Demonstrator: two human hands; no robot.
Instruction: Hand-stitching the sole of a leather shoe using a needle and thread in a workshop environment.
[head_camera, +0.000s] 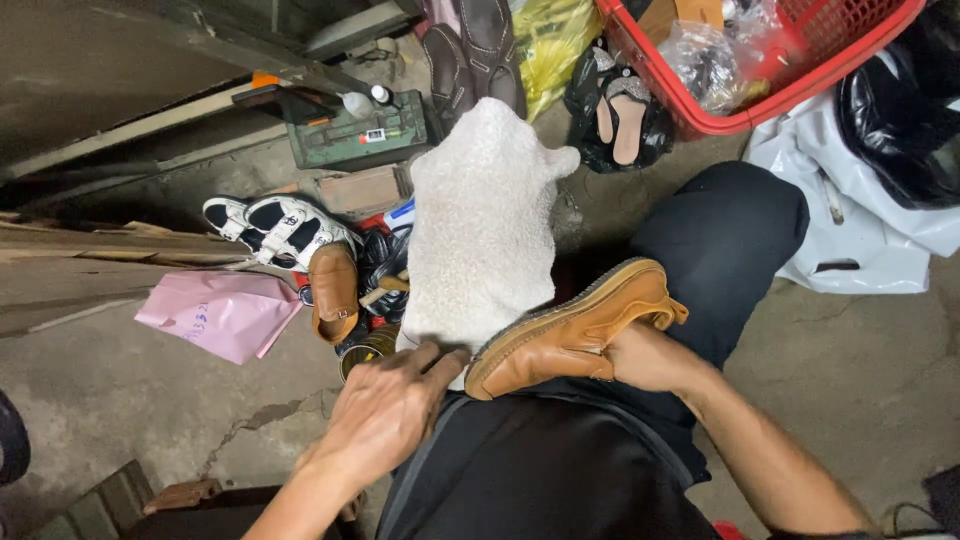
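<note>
The tan leather shoe (572, 333) lay across your lap, your right hand (650, 357) gripping its heel. Your left hand (385, 413) clutched the white fleecy cloth (482, 232) beside its toe; a matching shoe (334, 292) sat on the floor (120, 400).

Light is dim and flat, falling softly from above with no hard shadows. The top left corner and the black trousers (560, 470) sink into near-black. The white fleecy cloth (485, 230) is the brightest patch. The left hand (385, 420) is slightly motion-blurred; edges bend a little.
</note>
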